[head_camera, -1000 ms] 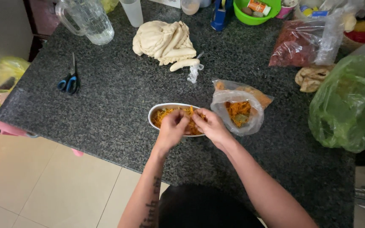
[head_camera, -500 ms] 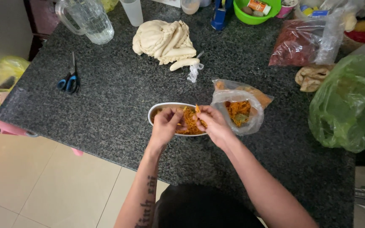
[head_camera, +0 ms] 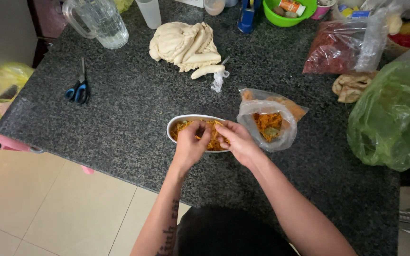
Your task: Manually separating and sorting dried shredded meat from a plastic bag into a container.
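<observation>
A white oval dish (head_camera: 176, 127) of orange shredded food stands near the front edge of the dark granite counter (head_camera: 134, 109). Both my hands are over it. My left hand (head_camera: 191, 144) rests on the near rim with its fingers curled into the shreds. My right hand (head_camera: 237, 141) pinches some orange shreds at the dish's right end. Just to the right lies an opened clear plastic bag (head_camera: 267, 124) with more orange shreds inside.
Blue-handled scissors (head_camera: 78, 90) lie at the left. A pale lump of dough (head_camera: 185, 45), a clear jug (head_camera: 101, 21), a green bowl (head_camera: 288, 14) and a bag of red stuff (head_camera: 340, 47) stand at the back. A green plastic bag (head_camera: 395, 116) fills the right side.
My right hand has come back from the plastic bag's side to the middle of the dish, and both hands have drawn together over the shreds.
</observation>
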